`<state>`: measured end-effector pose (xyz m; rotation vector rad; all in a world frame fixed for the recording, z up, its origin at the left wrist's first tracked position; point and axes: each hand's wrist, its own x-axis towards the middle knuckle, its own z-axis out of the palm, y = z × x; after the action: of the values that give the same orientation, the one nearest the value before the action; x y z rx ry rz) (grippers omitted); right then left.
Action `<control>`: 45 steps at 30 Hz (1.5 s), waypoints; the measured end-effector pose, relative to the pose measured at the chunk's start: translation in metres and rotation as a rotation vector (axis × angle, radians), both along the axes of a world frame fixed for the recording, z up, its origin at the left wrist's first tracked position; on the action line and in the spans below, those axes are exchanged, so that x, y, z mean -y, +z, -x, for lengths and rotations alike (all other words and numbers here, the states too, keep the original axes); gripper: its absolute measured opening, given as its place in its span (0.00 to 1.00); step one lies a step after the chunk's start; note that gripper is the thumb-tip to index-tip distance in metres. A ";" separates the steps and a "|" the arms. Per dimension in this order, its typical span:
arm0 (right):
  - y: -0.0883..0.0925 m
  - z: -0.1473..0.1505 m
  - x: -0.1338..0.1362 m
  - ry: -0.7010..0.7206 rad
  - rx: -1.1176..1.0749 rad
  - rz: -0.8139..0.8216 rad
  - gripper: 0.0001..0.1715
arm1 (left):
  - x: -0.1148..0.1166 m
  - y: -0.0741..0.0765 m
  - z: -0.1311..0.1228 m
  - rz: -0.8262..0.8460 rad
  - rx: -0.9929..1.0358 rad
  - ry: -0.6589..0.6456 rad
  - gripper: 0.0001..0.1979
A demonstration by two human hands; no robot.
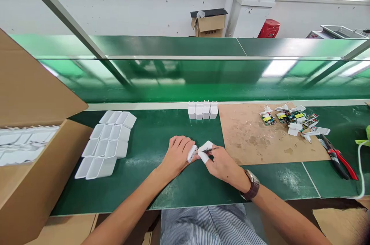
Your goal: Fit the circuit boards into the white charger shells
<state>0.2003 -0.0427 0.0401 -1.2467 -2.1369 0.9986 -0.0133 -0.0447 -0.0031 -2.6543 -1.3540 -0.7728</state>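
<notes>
My left hand (180, 151) is closed around a small white plastic charger part (192, 153), its end face turned to the right. My right hand (221, 162) wears white finger cots on the thumb and forefinger and pinches a thin dark pointed tool (208, 150). The tip of that tool is at the white part; whether it touches is too small to tell. Beyond my hands, by the back edge, stands a short row of white charger housings (202, 110). Open white plastic cases (106, 144) lie in rows to the left of my left hand.
A brown board (251, 141) lies at right, with several circuit boards with white parts (297, 117) on it. Red-and-black pliers (339, 159) rest beside it, near a white cable (362, 171). An open carton (54, 168) of white parts borders the left. A green ledge rises behind.
</notes>
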 end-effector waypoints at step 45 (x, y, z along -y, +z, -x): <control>-0.011 -0.103 -0.008 -0.460 -0.146 -0.099 0.27 | -0.004 0.007 -0.002 -0.179 0.785 0.031 0.31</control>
<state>0.3029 -0.0349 0.0287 -1.4746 -1.6600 0.7477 -0.0116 -0.0411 0.0040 -2.2467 -1.3319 -1.9533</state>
